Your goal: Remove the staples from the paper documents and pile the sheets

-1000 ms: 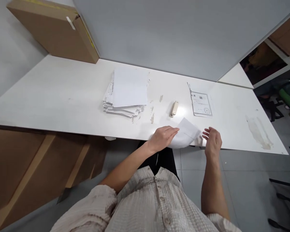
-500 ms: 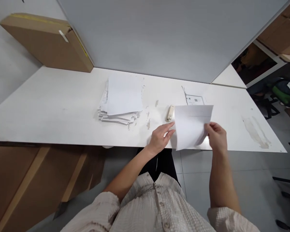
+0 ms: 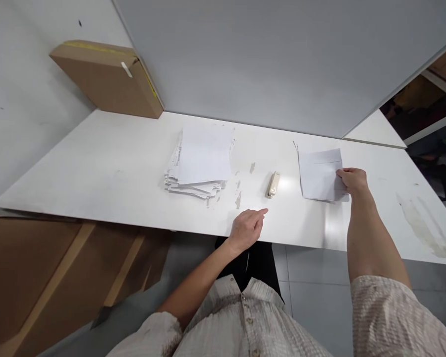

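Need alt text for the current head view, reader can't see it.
A right hand grips white paper by its right edge at a white table. The left hand is at the table's front edge, index finger extended, near but not touching a beige stapler. Left of the stapler lies a paper stack; a cardboard box stands at the back-left corner.

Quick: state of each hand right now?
Left hand: partly open, nothing visibly held.
Right hand: closed on a white rectangular paper sheet at its edge.

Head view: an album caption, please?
Right hand holding a sheet, left hand near the stapler, paper stack on the table.
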The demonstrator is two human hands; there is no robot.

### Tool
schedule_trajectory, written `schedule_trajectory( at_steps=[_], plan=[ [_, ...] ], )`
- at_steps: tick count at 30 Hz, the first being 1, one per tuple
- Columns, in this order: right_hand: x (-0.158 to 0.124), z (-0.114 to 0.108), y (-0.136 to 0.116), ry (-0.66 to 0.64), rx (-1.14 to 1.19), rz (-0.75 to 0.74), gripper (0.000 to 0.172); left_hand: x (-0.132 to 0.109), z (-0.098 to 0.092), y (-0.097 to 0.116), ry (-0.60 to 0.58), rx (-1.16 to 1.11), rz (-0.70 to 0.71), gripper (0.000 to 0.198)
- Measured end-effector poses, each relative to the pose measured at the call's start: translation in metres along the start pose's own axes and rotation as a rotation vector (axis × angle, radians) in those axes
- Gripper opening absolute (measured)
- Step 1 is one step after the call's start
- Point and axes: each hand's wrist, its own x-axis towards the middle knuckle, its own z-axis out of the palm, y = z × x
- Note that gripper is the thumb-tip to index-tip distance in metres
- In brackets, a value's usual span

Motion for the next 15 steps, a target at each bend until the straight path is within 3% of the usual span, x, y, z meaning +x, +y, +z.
schedule_trajectory(
  at_steps=[7, 10, 12, 15],
  plan=[
    [-0.002, 0.008, 0.0, 0.088, -0.229, -0.105, 0.005, -0.001, 0.003, 0.001, 0.032, -0.052, -0.018, 0.03],
    [-0.008, 0.012, 0.001, 0.174, -0.27, -0.218, 0.024, 0.0, 0.0, 0.003, 0.081, -0.063, -0.01, 0.03],
    [-0.017, 0.012, 0.001, 0.22, -0.279, -0.277, 0.033, 0.003, -0.013, -0.001, 0.139, -0.042, 0.037, 0.03],
    [-0.048, 0.011, 0.002, 0.22, -0.203, -0.445, 0.035, 0.015, -0.05, -0.021, 0.283, 0.125, 0.065, 0.026]
  ],
)
